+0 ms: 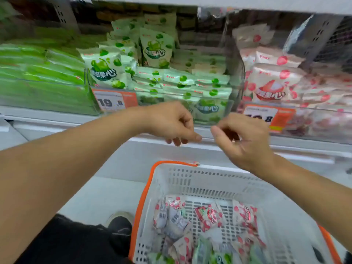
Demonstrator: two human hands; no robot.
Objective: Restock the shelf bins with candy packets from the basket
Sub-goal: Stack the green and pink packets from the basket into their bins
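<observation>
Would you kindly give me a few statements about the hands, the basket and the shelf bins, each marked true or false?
1. The left hand holds a packet. False: its fingers are loosely curled around nothing.
2. The basket below the hands holds strawberry packets. True.
3. The right hand rests inside the basket. False: it hovers above it, in front of the shelf edge.
4. The middle bin holds green-apple packets. True.
5. The pink packets on the shelf sit in the bin to the left of the green ones. False: they sit to the right.
</observation>
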